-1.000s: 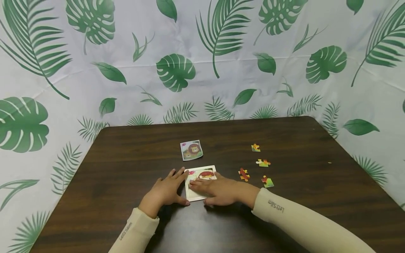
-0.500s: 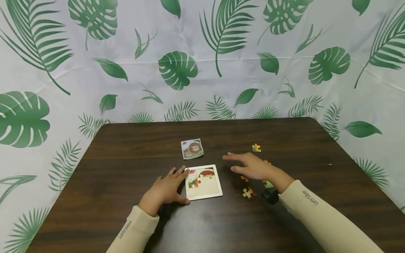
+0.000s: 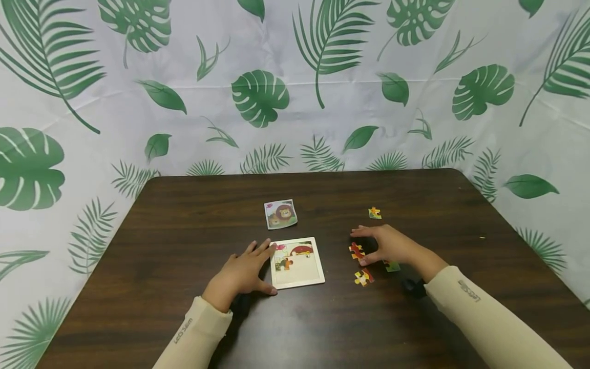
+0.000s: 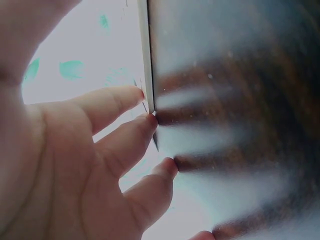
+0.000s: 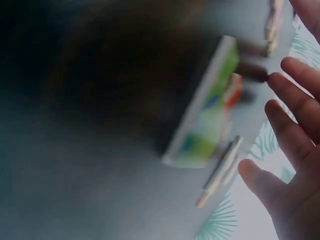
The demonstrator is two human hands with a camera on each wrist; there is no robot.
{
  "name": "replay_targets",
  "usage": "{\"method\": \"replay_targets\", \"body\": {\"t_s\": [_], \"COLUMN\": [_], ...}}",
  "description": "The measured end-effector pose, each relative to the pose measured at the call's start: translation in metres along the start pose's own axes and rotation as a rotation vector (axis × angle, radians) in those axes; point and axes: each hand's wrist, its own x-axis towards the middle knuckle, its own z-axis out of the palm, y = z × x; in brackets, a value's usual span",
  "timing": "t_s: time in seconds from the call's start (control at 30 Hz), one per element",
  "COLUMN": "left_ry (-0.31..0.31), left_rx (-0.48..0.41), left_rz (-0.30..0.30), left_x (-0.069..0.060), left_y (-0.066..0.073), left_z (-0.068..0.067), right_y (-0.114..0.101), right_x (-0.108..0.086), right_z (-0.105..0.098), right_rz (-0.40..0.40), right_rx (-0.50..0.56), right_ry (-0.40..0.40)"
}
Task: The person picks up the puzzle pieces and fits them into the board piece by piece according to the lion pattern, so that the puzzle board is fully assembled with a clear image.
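Observation:
My left hand (image 3: 240,277) rests at the left side of a square wooden puzzle tray (image 3: 321,271), fingers spread. In the left wrist view, fingertips of the left hand (image 4: 55,165) touch the tray's edge (image 4: 146,60). A few jigsaw pieces (image 3: 284,264) lie in the tray's upper and left part; its lower right is bare board. Over the loose pieces, my right hand (image 3: 392,246) hovers with thumb and fingers apart, holding nothing. Near its thumb lie a red piece (image 3: 356,251) and a yellow-and-red piece (image 3: 364,277). A green piece (image 3: 392,266) is partly hidden under it.
Behind the tray lies a printed lion picture card (image 3: 280,214). Another loose piece (image 3: 375,213) sits beyond my right hand. The dark wooden table (image 3: 207,215) ends at a leaf-patterned cloth (image 3: 193,118) at the back and sides.
My right hand has left the tray and moved right, over the loose pieces, uncovering the tray's inside and the yellow-and-red piece. The left hand has stayed at the tray's edge.

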Motion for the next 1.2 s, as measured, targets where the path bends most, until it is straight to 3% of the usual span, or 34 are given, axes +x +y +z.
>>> {"method": "replay_targets", "body": {"t_s": [0.77, 1.2], "left_ry": [-0.006, -0.001], "left_rx": [0.006, 0.003], "left_rz": [-0.005, 0.000], "left_x": [0.000, -0.001], "left_y": [0.000, 0.001], "left_z": [-0.001, -0.001], "right_y": [-0.002, -0.017], "right_x": [-0.004, 0.012], "right_z": [0.007, 0.004], "right_rz": [-0.018, 0.034], "right_rx": [-0.013, -0.045], "right_ry": [0.060, 0.078]}}
